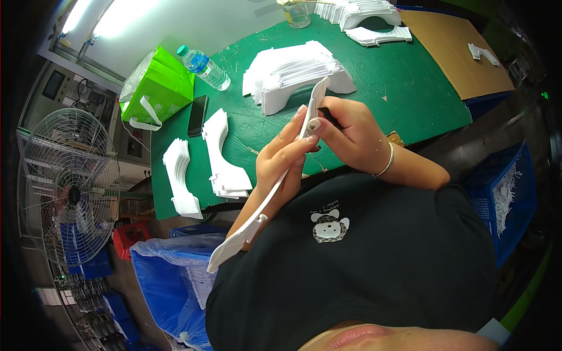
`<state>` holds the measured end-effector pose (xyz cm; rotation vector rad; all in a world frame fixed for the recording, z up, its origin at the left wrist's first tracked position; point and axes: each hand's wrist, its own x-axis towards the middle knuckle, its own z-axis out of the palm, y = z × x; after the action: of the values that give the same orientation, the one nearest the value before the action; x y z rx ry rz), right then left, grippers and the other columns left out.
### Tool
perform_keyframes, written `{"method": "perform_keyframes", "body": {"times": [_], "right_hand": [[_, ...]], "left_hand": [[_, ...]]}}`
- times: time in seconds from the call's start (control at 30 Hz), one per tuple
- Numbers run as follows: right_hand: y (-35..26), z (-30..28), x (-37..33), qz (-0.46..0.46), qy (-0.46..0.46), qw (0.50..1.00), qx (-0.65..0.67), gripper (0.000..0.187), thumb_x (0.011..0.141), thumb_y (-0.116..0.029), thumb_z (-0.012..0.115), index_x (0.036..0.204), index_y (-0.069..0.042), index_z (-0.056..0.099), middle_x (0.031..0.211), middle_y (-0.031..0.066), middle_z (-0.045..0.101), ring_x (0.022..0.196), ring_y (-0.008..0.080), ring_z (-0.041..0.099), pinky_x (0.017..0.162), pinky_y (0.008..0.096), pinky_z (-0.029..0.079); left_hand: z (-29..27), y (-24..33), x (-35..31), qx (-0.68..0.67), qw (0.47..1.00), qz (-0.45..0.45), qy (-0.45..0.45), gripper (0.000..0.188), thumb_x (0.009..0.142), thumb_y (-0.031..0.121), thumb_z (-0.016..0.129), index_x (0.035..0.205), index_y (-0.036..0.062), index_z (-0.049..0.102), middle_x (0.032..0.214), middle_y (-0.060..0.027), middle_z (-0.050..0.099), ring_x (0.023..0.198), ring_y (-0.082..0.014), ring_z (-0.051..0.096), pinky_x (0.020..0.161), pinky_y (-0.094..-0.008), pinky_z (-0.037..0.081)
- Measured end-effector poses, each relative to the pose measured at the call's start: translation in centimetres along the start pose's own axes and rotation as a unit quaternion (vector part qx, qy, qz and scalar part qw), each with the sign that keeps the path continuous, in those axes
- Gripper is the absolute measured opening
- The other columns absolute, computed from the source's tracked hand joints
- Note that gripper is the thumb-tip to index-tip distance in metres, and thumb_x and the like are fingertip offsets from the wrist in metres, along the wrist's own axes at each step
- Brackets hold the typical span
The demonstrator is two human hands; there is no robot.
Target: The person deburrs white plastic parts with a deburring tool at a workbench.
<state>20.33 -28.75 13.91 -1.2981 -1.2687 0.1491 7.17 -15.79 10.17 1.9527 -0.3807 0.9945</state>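
Observation:
My left hand (282,157) is closed around the middle of a long, curved white plastic part (257,217), which is tilted and seen nearly edge-on. One end of the part points up toward the table; its other end hangs down by my left forearm. My right hand (350,133) is closed near the upper end, its thumb against the part. A small black object (331,117) shows between the right fingers, mostly hidden, so its kind cannot be made out. Just beyond my hands, a stack of white arched plastic parts (298,73) stands on the green table (374,111).
More white parts (223,155) lie at left, beside another stack (181,175). Behind them are a phone (198,116), water bottle (205,67) and green bag (167,82). Cardboard (451,52) covers the right end. Blue bins (170,275) flank me; a fan (73,187) stands left.

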Motion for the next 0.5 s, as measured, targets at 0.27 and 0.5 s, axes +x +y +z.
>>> {"method": "perform_keyframes", "body": {"times": [0.27, 0.5], "right_hand": [[-0.2, 0.0, 0.1, 0.019, -0.029, 0.999, -0.018, 0.028, 0.097, -0.023, 0.055, 0.082, 0.001, 0.057, 0.07, 0.0139, 0.065, 0.062, 0.0274, 0.064, 0.057, 0.0343, 0.049], [0.1, 0.1, -0.2, 0.02, -0.037, 0.998, -0.047, 0.027, 0.093, -0.022, 0.059, 0.079, 0.001, 0.056, 0.068, 0.0158, 0.059, 0.059, 0.0324, 0.058, 0.055, 0.039, 0.044]], "left_hand": [[-0.5, 0.6, 0.5, 0.041, 0.998, 0.037, -0.021, 0.023, 0.095, -0.001, 0.051, 0.115, -0.0014, 0.063, 0.139, -0.0363, 0.044, 0.106, -0.0322, 0.066, 0.09, -0.0358, 0.052], [0.1, 1.5, 0.4, -0.089, 0.987, -0.13, 0.008, 0.024, 0.086, -0.011, 0.057, 0.106, -0.0014, 0.063, 0.139, -0.0387, 0.042, 0.102, -0.0316, 0.067, 0.09, -0.0351, 0.051]]}}
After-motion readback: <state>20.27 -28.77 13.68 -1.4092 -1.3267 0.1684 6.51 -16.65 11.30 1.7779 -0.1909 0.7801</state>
